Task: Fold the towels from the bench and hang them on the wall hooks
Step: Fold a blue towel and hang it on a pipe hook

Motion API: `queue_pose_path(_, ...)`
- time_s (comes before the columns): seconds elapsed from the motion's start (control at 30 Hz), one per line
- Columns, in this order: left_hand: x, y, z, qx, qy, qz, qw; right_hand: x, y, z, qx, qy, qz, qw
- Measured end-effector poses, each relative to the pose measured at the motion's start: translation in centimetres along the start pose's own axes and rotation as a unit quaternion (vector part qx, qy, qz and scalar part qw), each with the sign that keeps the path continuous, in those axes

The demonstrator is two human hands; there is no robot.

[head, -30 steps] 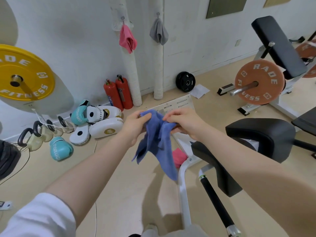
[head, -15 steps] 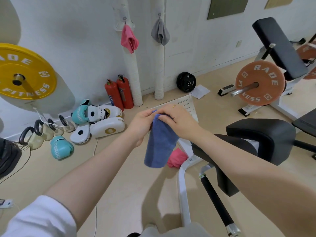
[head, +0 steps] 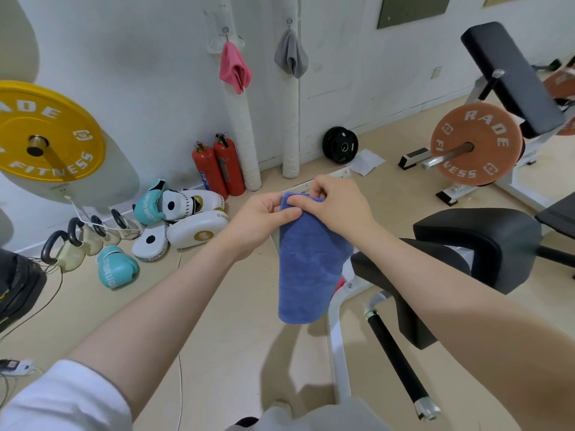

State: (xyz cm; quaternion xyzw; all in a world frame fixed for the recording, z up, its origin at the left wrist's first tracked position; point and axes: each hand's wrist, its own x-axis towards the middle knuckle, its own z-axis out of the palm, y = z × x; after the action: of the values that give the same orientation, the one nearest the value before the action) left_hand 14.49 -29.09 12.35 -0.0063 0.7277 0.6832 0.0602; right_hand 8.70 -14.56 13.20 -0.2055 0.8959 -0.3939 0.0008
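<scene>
On the wall, a pink towel (head: 235, 70) and a grey towel (head: 291, 54) already hang. My left hand (head: 261, 222) and right hand (head: 337, 206) pinch the folded blue towel (head: 308, 265), not yet hung

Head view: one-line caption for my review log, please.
Both hands, left hand and right hand, pinch a folded blue towel by its top edge; pink towel and grey towel hang on wall hooks.

fire extinguishers (head: 219, 171), boxing gloves (head: 116, 270), yellow plate (head: 46, 132)

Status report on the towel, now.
Left hand and right hand pinch blue towel top edge. Towel folded, hanging. Pink towel, grey towel already hooked.
</scene>
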Motion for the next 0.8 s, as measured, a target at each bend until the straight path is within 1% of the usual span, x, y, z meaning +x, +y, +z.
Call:
queue_pose_path(0.07,0.4,0.4,-0.2,0.036,-0.001,0.002,0.999,0.2,1.0,-0.2,0.046,-0.028,0.004,0.999)
queue_pose_path(0.13,0.9,0.5,-0.5,0.063,0.018,0.0,0.998,0.0,2.1,-0.7,0.048,-0.07,-0.013,0.996)
queue_pose_path(0.27,1.7,0.4,-0.7,0.095,0.053,-0.002,0.994,-0.8,3.8,-1.0,-0.03,-0.205,-0.041,0.978)
queue_pose_path(0.3,1.9,0.3,-0.6,0.107,0.061,-0.002,0.992,-0.9,3.9,-1.1,-0.065,-0.224,-0.048,0.971)
queue_pose_path(0.37,2.2,0.0,-0.6,0.138,0.079,0.0,0.987,-0.8,3.9,-1.3,-0.133,-0.238,-0.064,0.96)
queue_pose_path(0.53,3.2,-1.7,-1.7,0.214,0.107,-0.005,0.971,-0.9,4.2,-1.8,-0.256,-0.215,-0.133,0.933)
queue_pose_path(0.6,3.4,-2.4,-2.3,0.244,0.117,-0.021,0.963,-0.8,5.2,-2.1,-0.32,-0.177,-0.131,0.921)
queue_pose_path(0.63,3.5,-2.6,-2.5,0.25,0.119,-0.028,0.96,-0.8,5.8,-2.3,-0.323,-0.15,-0.115,0.928)
queue_pose_path(0.67,3.5,-2.7,-2.4,0.242,0.117,-0.033,0.963,-0.8,6.4,-2.5,-0.301,-0.12,-0.094,0.942)
queue_pose_path(0.73,3.7,-2.6,-1.8,0.187,0.109,-0.036,0.976,-0.8,7.4,-2.8,-0.208,-0.062,-0.042,0.975)
queue_pose_path(0.8,4.3,-2.1,-0.5,0.111,0.091,-0.045,0.989,-0.7,8.1,-3.3,-0.062,-0.036,0.047,0.996)
